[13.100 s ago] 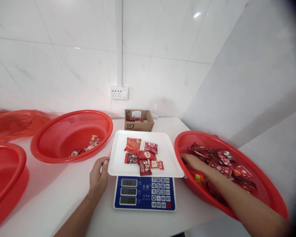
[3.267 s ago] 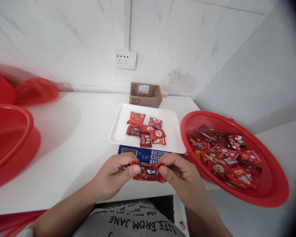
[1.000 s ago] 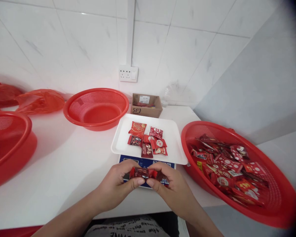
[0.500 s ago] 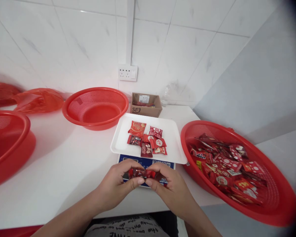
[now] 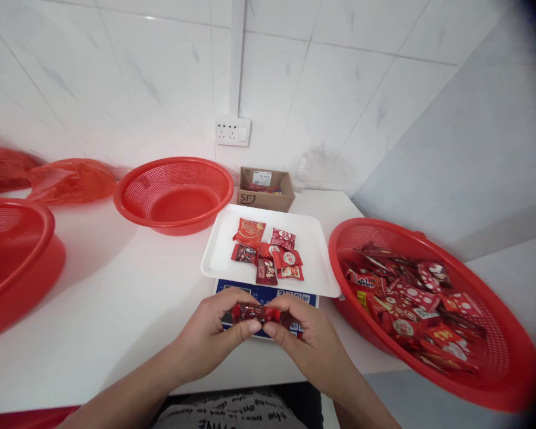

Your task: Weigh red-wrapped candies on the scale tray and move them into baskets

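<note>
Over the scale (image 5: 268,291), towards the desk's (image 5: 93,292) front edge, a dark red packet (image 5: 251,313) is gripped between the fingertips of the left hand (image 5: 208,336) and right hand (image 5: 312,336), while other packets (image 5: 250,232) are carried mid-tray (image 5: 304,238) and a filled basket (image 5: 360,325) is set along the right edge.

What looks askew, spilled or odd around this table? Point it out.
The right-hand basket of packets: it appears to jut past the table's edge, and whatever supports its outer side is hidden. Nothing looks spilled.
</note>
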The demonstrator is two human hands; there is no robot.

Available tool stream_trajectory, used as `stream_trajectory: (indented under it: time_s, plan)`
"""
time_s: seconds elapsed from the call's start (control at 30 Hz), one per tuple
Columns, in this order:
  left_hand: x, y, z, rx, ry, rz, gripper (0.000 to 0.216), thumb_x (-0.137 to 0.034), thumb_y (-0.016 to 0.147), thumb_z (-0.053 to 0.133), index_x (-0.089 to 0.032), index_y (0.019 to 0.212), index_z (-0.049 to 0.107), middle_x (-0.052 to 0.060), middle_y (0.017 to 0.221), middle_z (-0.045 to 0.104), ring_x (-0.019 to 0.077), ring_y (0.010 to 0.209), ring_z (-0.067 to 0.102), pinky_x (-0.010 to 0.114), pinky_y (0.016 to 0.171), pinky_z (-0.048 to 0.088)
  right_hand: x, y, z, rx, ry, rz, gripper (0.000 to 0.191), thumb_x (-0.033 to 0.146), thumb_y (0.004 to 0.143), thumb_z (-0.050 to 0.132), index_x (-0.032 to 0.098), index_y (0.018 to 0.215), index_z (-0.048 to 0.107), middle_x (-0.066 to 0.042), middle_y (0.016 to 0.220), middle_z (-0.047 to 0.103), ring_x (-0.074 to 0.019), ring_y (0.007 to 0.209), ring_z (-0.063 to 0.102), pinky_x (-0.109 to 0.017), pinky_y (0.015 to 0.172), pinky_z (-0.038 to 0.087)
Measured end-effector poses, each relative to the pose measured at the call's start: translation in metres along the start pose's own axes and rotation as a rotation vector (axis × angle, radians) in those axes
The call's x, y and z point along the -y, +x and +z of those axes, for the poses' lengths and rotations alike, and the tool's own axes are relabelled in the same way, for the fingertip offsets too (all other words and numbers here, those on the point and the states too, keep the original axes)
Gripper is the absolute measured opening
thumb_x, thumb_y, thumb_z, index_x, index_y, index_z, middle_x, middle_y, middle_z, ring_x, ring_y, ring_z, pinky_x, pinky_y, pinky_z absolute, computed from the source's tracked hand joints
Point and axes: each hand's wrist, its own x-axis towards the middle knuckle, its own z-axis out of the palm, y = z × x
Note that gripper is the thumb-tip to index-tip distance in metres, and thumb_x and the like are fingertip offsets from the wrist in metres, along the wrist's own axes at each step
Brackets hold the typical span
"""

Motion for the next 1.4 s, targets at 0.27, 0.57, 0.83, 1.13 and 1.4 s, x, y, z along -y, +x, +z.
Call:
stream_trajectory:
  time_s: [0.27, 0.57, 0.83, 1.13, 1.4]
  plan:
    - [0.0, 0.0006, -0.0001, -0.012, 0.002, 0.003, 0.019, -0.035, 0.083, 0.061, -0.019, 0.091, 0.065, 0.003, 0.085, 0.068, 0.017, 0.077, 0.06, 0.027, 0.07, 0.048, 0.0004, 0.0007, 0.0012, 0.011, 0.011, 0.004, 0.012, 0.032, 0.086, 0.06, 0.021, 0.086, 0.065, 0.0, 0.078, 0.067, -0.0149, 0.07, 0.059, -0.025, 0.064, 0.044]
    - [0.0028, -0.0021, -0.0014, -0.001, -0.017, 0.037, 0.019, -0.035, 0.084, 0.062, -0.018, 0.091, 0.065, 0.003, 0.083, 0.067, 0.0162, 0.077, 0.059, 0.026, 0.071, 0.047, 0.0014, 0.0031, 0.0014, 0.025, -0.003, -0.017, 0.01, 0.029, 0.086, 0.059, 0.021, 0.08, 0.063, 0.0, 0.076, 0.066, -0.015, 0.07, 0.059, -0.025, 0.064, 0.043]
    - [0.0041, -0.0017, -0.0019, 0.014, -0.014, 0.028, 0.02, -0.037, 0.083, 0.062, -0.019, 0.091, 0.066, 0.003, 0.085, 0.068, 0.0169, 0.078, 0.059, 0.027, 0.07, 0.047, 0.0039, 0.0043, 0.0013, 0.035, -0.024, -0.038, 0.015, 0.028, 0.086, 0.057, 0.021, 0.074, 0.06, 0.0, 0.073, 0.066, -0.0151, 0.068, 0.059, -0.025, 0.062, 0.043]
    - [0.0028, -0.0033, -0.0025, 0.025, -0.014, 0.046, 0.019, -0.036, 0.084, 0.062, -0.019, 0.091, 0.066, 0.003, 0.084, 0.068, 0.0163, 0.075, 0.058, 0.026, 0.069, 0.046, 0.0038, 0.0038, 0.0016, 0.032, -0.033, -0.038, 0.015, 0.027, 0.086, 0.056, 0.021, 0.073, 0.058, 0.0, 0.071, 0.064, -0.0145, 0.066, 0.058, -0.024, 0.061, 0.042]
    - [0.0054, -0.0033, -0.0034, 0.034, -0.018, 0.047, 0.019, -0.036, 0.085, 0.062, -0.019, 0.093, 0.065, 0.003, 0.086, 0.068, 0.0157, 0.078, 0.059, 0.026, 0.071, 0.046, 0.0048, 0.0054, 0.0026, 0.036, -0.031, -0.02, 0.014, 0.027, 0.086, 0.057, 0.02, 0.073, 0.059, 0.0, 0.072, 0.064, -0.0145, 0.066, 0.058, -0.024, 0.061, 0.042]
